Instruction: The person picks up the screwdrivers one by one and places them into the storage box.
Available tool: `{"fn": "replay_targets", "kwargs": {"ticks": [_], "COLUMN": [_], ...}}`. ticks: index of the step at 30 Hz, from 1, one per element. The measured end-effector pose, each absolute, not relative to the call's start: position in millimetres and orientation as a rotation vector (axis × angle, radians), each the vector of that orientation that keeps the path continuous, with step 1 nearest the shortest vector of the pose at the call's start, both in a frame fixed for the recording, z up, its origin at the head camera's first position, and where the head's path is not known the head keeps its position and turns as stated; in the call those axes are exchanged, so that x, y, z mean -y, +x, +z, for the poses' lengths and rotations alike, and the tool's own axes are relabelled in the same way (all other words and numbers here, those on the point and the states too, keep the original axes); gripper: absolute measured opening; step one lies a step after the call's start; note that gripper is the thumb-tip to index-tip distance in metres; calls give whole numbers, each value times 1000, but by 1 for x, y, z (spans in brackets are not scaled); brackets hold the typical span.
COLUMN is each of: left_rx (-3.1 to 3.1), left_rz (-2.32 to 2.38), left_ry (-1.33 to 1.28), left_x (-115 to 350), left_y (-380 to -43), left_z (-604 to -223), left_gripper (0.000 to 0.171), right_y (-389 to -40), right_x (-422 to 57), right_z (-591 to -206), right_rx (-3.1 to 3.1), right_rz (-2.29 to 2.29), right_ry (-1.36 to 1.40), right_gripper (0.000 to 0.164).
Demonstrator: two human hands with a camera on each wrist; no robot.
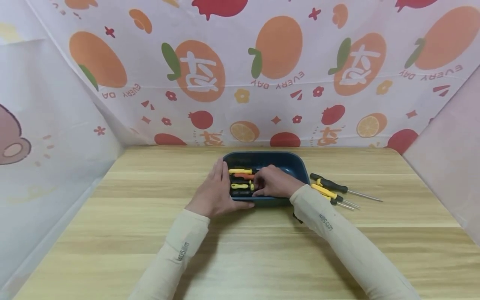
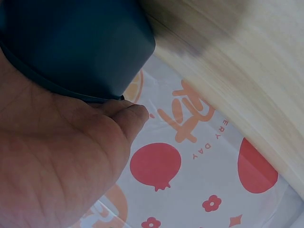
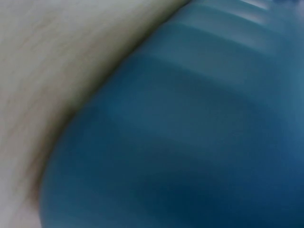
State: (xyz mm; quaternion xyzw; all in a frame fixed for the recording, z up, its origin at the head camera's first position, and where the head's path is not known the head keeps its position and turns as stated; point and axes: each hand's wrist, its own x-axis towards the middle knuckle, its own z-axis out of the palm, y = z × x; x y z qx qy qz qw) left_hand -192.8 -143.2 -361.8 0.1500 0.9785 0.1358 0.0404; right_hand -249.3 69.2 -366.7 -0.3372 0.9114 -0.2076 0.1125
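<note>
A dark blue box [image 1: 298,166] stands on the table, with several screwdrivers lying side by side in its left part. My left hand [image 1: 213,191] rests against the box's left end, fingers straight along the wall and thumb along the front. In the left wrist view, the left hand [image 2: 61,152] touches the box's rim. Inside the box, my right hand [image 1: 275,182] has curled fingers at a black and yellow-green screwdriver [image 1: 240,186] and appears to pinch it; its shaft is hidden. Behind it lie an orange-handled screwdriver [image 1: 243,176] and a yellow-handled screwdriver [image 1: 240,171].
Right of the box, on the table [image 1: 240,258], lie a large black-handled screwdriver [image 1: 333,186] and yellow-handled screwdrivers [image 1: 324,191], shafts pointing right. A small black item [image 1: 297,218] shows partly under the right sleeve. A fruit-print cloth [image 1: 240,83] hangs behind the table.
</note>
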Motion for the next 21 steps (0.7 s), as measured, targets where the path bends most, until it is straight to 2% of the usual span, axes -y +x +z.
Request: {"fn": "replay_targets", "kwargs": {"ticks": [9, 16, 21], "left_rx": [-3021, -3013, -3013], "left_rz": [439, 448, 435], "left_ry": [459, 459, 458], "left_x": [144, 143, 144], "left_y": [-189, -188, -186], "left_z": [-363, -366, -366], "left_gripper": [144, 145, 145], "right_y": [-247, -244, -242], "right_x": [-69, -68, -67], "right_z": [-366, -367, -368], "right_rx": [-2652, -2664, -2677], "right_rz": [-618, -605, -613], "right_ry": [-1000, -977, -970], "right_gripper": [20, 12, 11]}}
